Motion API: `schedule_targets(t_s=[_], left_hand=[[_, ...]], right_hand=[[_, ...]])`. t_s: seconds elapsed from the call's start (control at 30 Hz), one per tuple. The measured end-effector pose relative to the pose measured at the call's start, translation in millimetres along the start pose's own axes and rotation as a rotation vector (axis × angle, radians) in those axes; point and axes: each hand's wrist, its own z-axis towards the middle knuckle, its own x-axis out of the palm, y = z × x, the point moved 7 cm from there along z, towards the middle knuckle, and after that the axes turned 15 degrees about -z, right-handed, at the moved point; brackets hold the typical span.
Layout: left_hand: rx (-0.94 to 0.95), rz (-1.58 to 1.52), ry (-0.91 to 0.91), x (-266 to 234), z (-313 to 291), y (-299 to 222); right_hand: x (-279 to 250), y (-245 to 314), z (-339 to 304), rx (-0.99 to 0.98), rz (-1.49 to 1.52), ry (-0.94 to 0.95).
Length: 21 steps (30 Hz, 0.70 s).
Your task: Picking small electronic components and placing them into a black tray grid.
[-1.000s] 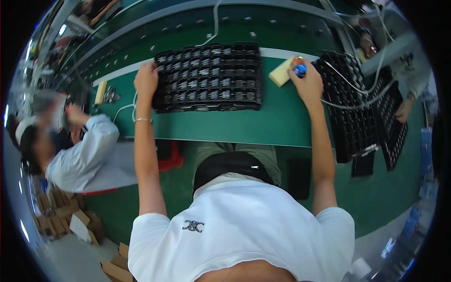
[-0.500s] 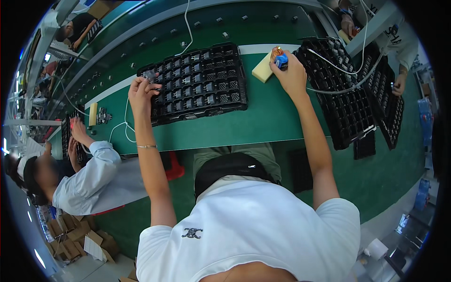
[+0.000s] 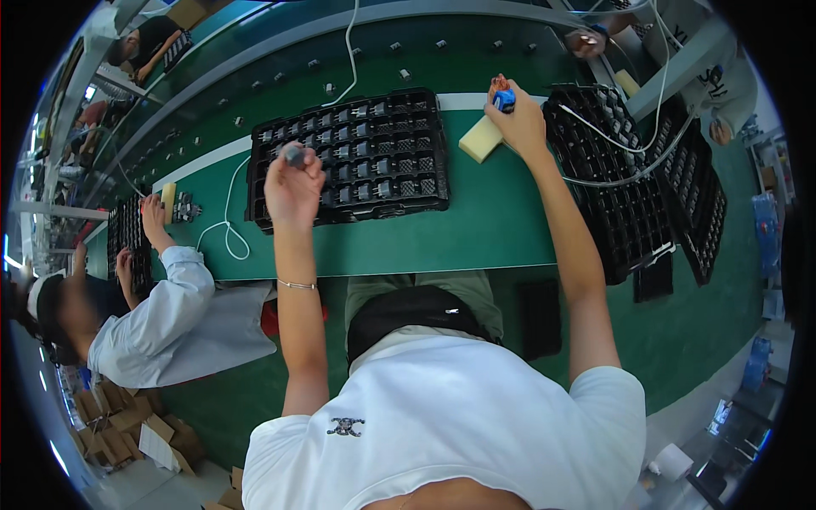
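Observation:
My left hand (image 3: 293, 191) is turned palm up over the left part of a black compartment tray (image 3: 361, 208). Its curled fingers hold a small dark grey plug-like part (image 3: 294, 155). Rows of similar dark parts with metal pins (image 3: 343, 136) fill much of that tray; several pockets at its right end show bare textured bottoms. To the right, my right hand (image 3: 522, 127) is closed around a small blue object with a copper-orange top (image 3: 503, 100), whose kind I cannot make out. Just below that hand a pale yellow sponge block (image 3: 480, 140) lies on the green table.
More black trays (image 3: 608, 191) overlap at the right, with a white cable (image 3: 608, 180) across them. A thin white cord (image 3: 228, 223) lies left of my tray. Small parts dot the green conveyor (image 3: 374, 59) behind. At the left a co-worker (image 3: 170, 297) sits by another tray.
My left hand has come away from the tray's left edge, moving right and nearer and turning palm up with the small part. My right hand still holds the blue object, in nearly the same place.

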Motion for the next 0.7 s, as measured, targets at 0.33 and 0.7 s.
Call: schedule_targets(t_s=[0.33, 0.7], left_hand=[[-0.006, 0.257, -0.068, 26.4, -27.5, 56.7], [0.173, 0.57, -0.076, 51.4, -27.5, 59.7]], right_hand=[[74.5, 20.4, 93.2, -0.119, -0.063, 0.089], [43.6, 45.4, 72.4, -0.262, -0.029, -0.094]])
